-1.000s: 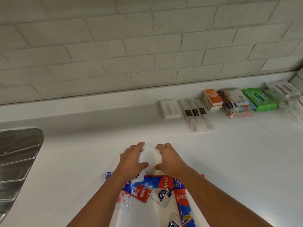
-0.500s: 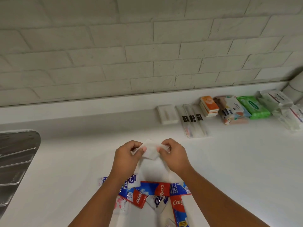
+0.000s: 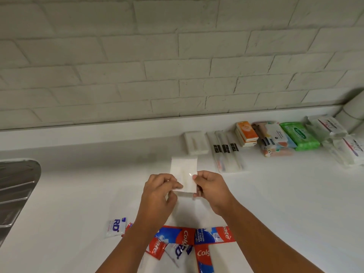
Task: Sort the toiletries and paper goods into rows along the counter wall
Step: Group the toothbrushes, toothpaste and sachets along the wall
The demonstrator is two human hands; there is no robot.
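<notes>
A small white flat packet [image 3: 184, 170] is lifted above the white counter [image 3: 285, 203], standing upright between both hands. My left hand [image 3: 159, 196] pinches its lower left edge and my right hand [image 3: 211, 189] pinches its lower right edge. Along the wall lie a white packet [image 3: 196, 142], three wrapped toothbrushes [image 3: 226, 152], orange boxes [image 3: 246, 133], tissue packs [image 3: 273, 139], a green wipes pack [image 3: 300, 135] and white wrapped packs [image 3: 334, 134]. Near me lie red and blue toothpaste boxes [image 3: 214, 235] and white sachets [image 3: 116, 227].
A steel sink drainer [image 3: 15, 194] sits at the left edge. A white brick wall [image 3: 177, 56] rises behind a raised ledge [image 3: 98, 133]. A white cylinder [image 3: 354, 109] stands in the far right corner.
Both hands picked the white packet up off the pile near me and raised it forward, turning it upright. My view has tilted up slightly toward the wall.
</notes>
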